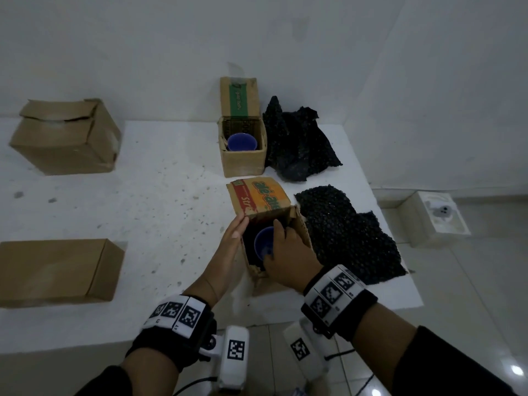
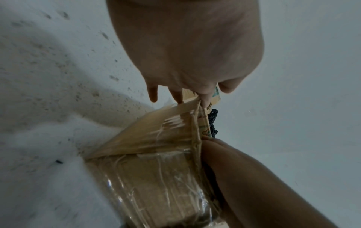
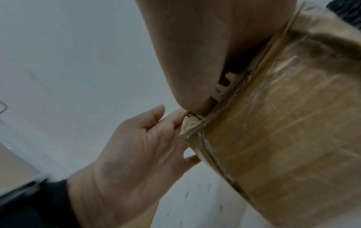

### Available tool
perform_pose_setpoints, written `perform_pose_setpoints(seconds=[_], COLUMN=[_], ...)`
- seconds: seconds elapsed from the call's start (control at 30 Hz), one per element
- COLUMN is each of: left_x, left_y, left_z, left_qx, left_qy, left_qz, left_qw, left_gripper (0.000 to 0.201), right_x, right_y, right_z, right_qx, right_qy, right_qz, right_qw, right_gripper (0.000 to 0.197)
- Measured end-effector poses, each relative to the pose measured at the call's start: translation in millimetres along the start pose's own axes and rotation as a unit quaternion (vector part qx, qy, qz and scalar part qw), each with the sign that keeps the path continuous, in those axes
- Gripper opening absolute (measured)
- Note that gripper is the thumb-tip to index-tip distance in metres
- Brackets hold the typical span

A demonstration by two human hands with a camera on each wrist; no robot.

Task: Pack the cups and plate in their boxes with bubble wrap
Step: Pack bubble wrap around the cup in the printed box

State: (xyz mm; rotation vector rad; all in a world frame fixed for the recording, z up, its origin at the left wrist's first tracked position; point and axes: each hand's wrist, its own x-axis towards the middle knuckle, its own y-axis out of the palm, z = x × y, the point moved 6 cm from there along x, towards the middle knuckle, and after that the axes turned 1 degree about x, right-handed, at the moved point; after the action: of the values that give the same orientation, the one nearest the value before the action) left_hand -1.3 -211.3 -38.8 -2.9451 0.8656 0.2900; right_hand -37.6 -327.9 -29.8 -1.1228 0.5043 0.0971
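Observation:
The near cardboard box (image 1: 302, 227) stands open on the white table, its orange and red flap (image 1: 258, 197) folded back. Its inside looks dark, seemingly lined with black bubble wrap. A blue cup (image 1: 263, 243) sits in it, and my right hand (image 1: 285, 252) reaches in with fingers and thumb curled round the cup's rim. My left hand (image 1: 235, 235) rests with straight fingers against the box's left wall. In the left wrist view my left hand's fingers (image 2: 205, 98) touch the taped box (image 2: 156, 177) at its top edge. A second blue cup (image 1: 242, 142) sits in the far open box (image 1: 243, 161).
Two black bubble wrap sheets lie right of the boxes, one far (image 1: 297, 144) and one near (image 1: 348, 232), close to the table's right edge. A loosely shut box (image 1: 65, 135) and a closed box (image 1: 57, 270) stand at the left. A white block (image 1: 437, 221) sits on the floor.

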Motion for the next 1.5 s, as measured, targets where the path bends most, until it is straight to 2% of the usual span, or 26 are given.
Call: perform_pose_setpoints(seconds=[0.13, 0.27, 0.3, 0.4, 0.5, 0.6, 0.67, 0.8, 0.93, 0.97, 1.07, 1.1, 1.2, 1.3, 1.4, 1.5], left_x=[2, 4, 3, 3, 3, 2, 2, 2, 2, 2, 3, 4, 6, 6, 7, 7], left_y=[0, -1, -1, -1, -1, 0, 0, -1, 0, 0, -1, -1, -1, -1, -2, -4], left_z=[2, 4, 5, 7, 8, 6, 6, 9, 6, 6, 8, 8, 9, 13, 15, 17], left_qx=[0.012, 0.012, 0.012, 0.016, 0.017, 0.018, 0.012, 0.019, 0.028, 0.026, 0.023, 0.018, 0.011, 0.017, 0.038, 0.045], left_qy=[-0.003, 0.001, 0.002, 0.003, 0.005, 0.011, 0.012, 0.003, 0.010, 0.009, 0.015, 0.016, 0.014, 0.015, 0.022, 0.024], left_qz=[-0.001, -0.012, -0.013, -0.010, 0.002, 0.011, 0.013, 0.007, 0.004, 0.003, 0.000, 0.001, 0.009, 0.008, 0.009, 0.000], left_qw=[1.000, 1.000, 1.000, 1.000, 1.000, 1.000, 1.000, 1.000, 1.000, 1.000, 1.000, 1.000, 1.000, 1.000, 0.999, 0.999], left_gripper=[0.066, 0.067, 0.066, 0.061, 0.056, 0.076, 0.081, 0.066, 0.057, 0.061, 0.096, 0.097, 0.097, 0.076, 0.064, 0.052], right_x=[7, -14, -21, -32, -25, -14, -7, 7, 12, 11, 6, 3, 2, 12, 18, 16], right_y=[-10, -16, -11, 4, 3, 3, 3, -5, -9, -8, -4, -4, -4, -6, -8, -7], right_z=[0, 15, 18, 18, 14, 13, 12, 4, 2, 4, 11, 14, 19, 13, 10, 12], right_qx=[0.031, -0.063, -0.064, -0.029, -0.018, -0.010, 0.008, 0.069, 0.075, 0.068, 0.014, -0.007, -0.028, -0.039, -0.072, -0.081], right_qy=[0.009, -0.045, -0.046, -0.003, 0.025, 0.043, 0.056, 0.093, 0.099, 0.098, 0.079, 0.068, 0.039, 0.024, 0.008, -0.011], right_qz=[0.036, -0.031, -0.028, 0.025, 0.006, 0.010, 0.033, 0.064, 0.075, 0.074, 0.054, 0.039, 0.006, -0.031, -0.052, -0.047], right_qw=[0.999, 0.997, 0.996, 0.999, 1.000, 0.999, 0.998, 0.991, 0.989, 0.990, 0.995, 0.997, 0.999, 0.998, 0.996, 0.996], right_gripper=[0.072, 0.068, 0.069, 0.072, 0.082, 0.087, 0.089, 0.086, 0.070, 0.066, 0.068, 0.071, 0.072, 0.063, 0.050, 0.054])
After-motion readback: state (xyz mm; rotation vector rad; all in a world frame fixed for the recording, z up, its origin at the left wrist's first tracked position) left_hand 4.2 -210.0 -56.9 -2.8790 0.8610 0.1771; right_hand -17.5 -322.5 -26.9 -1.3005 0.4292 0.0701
